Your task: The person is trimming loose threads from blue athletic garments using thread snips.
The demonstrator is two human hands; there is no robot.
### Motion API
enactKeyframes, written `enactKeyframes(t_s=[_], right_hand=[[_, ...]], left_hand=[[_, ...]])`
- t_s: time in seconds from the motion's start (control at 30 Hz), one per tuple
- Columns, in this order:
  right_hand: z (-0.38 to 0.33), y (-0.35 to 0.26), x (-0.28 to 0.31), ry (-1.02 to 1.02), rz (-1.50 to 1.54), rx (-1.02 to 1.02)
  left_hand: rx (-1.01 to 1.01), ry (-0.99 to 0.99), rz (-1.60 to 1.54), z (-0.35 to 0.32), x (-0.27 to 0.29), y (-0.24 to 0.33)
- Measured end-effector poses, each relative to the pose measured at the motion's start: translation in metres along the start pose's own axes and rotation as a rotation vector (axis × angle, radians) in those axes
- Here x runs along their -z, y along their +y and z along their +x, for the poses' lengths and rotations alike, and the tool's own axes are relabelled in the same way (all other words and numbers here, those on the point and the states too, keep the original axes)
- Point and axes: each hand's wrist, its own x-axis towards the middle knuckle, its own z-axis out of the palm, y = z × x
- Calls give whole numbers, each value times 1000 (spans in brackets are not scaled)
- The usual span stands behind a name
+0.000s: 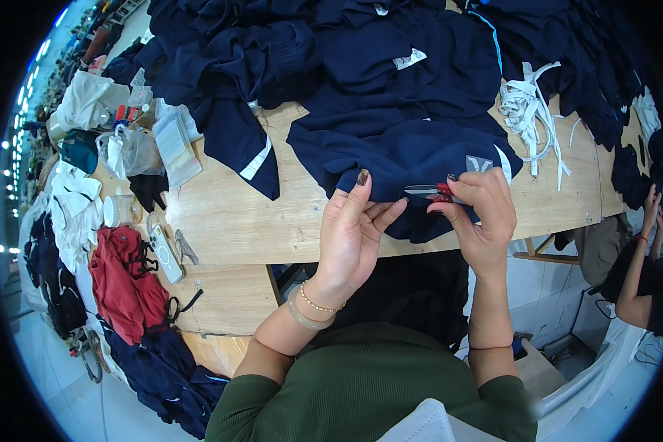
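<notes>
A navy garment (pixel 405 151) lies in front of me, its near part at the table's front edge. My left hand (pixel 350 239) holds the garment's near edge, thumb up against the cloth and the other fingers curled below it. In my right hand (pixel 486 217) is a pair of thread snips (pixel 422 190) with red handles. Their blades point left, over the garment's edge and close to my left fingertips. I cannot make out any thread between the blades. A small pale patch (pixel 479 163) shows on the garment just beyond my right hand.
More navy garments (pixel 250 59) are heaped along the far side. White strips (pixel 527 110) lie tangled at the right. Left on the wooden table (pixel 228 228) are a phone (pixel 166 254), a clear jar (pixel 118 210) and red cloth (pixel 125 280). Another person's arms (pixel 637 258) show far right.
</notes>
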Motion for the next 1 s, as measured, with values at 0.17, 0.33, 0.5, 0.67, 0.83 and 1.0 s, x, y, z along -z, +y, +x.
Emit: enactKeyframes(t_s=[0.17, 0.33, 0.5, 0.67, 0.83, 1.0], right_hand=[[2, -2, -5, 11, -43, 46], [-3, 4, -6, 63, 23, 2], [2, -10, -6, -145, 196, -236], [-1, 15, -21, -74, 391, -347], [16, 12, -13, -210, 583, -625], [30, 16, -9, -174, 751, -619]], left_hand=[[5, -22, -2, 0, 2, -2], [-5, -13, -4, 0, 4, 0], [68, 9, -61, -1, -1, 8], [-79, -84, 409, 7, 11, 8], [-1086, 32, 1412, 25, 1, 9], [-697, -190, 1133, 33, -7, 14]])
